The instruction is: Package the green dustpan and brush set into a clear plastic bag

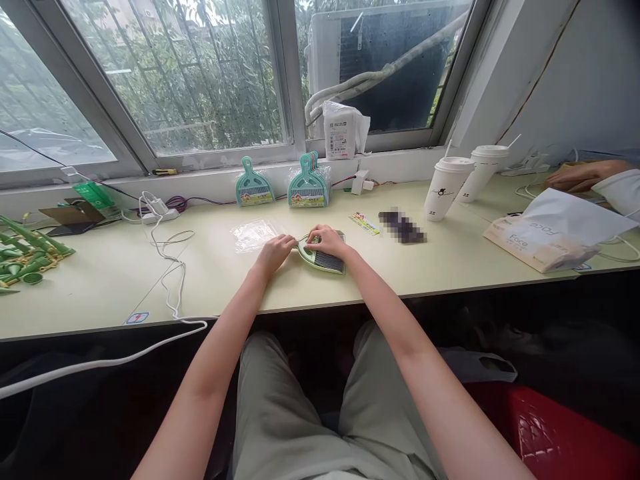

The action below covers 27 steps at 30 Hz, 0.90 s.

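Note:
A small light-green dustpan [313, 257] lies on the table in front of me, with a dark-bristled hand brush [330, 262] in it. My left hand [277, 253] is closed around the handle end at the left. From above, my right hand [327, 241] reaches onto the set, its fingers bent and pressed on the green part above the bristles. A clear plastic bag [254, 235] lies flat just behind my left hand. To the right of my right hand is a printed card label [365, 223], beside a pixelated dark item [403, 227].
Bagged teal dustpan sets [308, 187] and a single one [254, 187] lean against the sill. Paper cups [445, 190], a paper bag [540, 233] and another person's hand [583, 175] are at right. White cables [175, 267] and green plant stalks [30, 257] lie left.

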Each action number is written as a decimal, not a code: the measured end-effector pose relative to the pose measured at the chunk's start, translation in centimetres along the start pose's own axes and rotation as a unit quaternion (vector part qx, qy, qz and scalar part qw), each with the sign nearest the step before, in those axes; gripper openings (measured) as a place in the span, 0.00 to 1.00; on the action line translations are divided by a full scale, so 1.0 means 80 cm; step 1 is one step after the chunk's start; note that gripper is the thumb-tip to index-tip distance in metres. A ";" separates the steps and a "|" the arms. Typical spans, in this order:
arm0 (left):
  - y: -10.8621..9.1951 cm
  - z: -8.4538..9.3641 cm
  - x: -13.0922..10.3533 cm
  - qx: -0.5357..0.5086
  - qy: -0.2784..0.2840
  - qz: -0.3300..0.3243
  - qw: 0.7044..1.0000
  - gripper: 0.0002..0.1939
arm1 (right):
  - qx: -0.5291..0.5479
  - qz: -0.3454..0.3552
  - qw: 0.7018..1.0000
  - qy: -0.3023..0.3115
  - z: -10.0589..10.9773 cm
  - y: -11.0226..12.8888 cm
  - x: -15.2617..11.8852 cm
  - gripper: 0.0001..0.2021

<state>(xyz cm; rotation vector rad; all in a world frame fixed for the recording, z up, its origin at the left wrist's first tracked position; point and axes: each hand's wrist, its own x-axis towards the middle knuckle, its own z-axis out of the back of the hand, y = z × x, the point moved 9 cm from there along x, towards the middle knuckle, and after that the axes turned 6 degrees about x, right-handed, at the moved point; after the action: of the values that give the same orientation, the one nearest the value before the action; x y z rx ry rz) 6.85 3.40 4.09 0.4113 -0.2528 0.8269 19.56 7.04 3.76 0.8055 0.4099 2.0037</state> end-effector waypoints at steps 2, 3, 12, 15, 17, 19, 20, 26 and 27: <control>0.000 -0.006 0.000 0.010 0.016 0.011 1.000 0.18 | 0.005 0.004 1.000 0.003 0.000 0.001 -0.001 0.08; 0.001 -0.008 0.000 0.013 0.023 0.017 1.000 0.18 | 0.006 0.005 1.000 0.005 0.000 0.001 -0.001 0.08; 0.001 -0.008 0.004 0.010 0.029 0.048 0.998 0.17 | -0.001 0.012 1.000 0.011 -0.002 -0.001 0.000 0.07; 0.000 -0.005 0.005 0.005 0.031 0.057 0.998 0.18 | -0.014 0.009 1.000 0.014 -0.002 0.000 0.000 0.07; 0.000 -0.003 0.006 0.004 0.036 0.062 0.997 0.18 | -0.018 0.010 1.000 0.013 0.000 0.001 0.000 0.07; 0.000 -0.003 0.006 0.009 0.044 0.066 0.997 0.19 | -0.017 0.009 1.000 0.015 0.000 0.002 -0.001 0.07; 0.000 -0.003 0.006 0.012 0.048 0.066 0.997 0.19 | -0.017 0.007 1.000 0.017 0.000 0.002 -0.001 0.07; -0.002 -0.006 0.004 0.016 0.044 0.045 0.998 0.16 | -0.021 0.006 0.999 0.023 -0.001 0.003 -0.002 0.06; -0.003 -0.007 0.003 0.015 0.042 0.040 0.998 0.16 | -0.026 0.007 0.999 0.022 -0.001 0.003 -0.003 0.07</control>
<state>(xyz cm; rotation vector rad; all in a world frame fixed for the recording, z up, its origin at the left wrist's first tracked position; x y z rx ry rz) 7.21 3.69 3.65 0.3961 -0.1794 0.9257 19.45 6.71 3.78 0.7337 0.3761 2.0395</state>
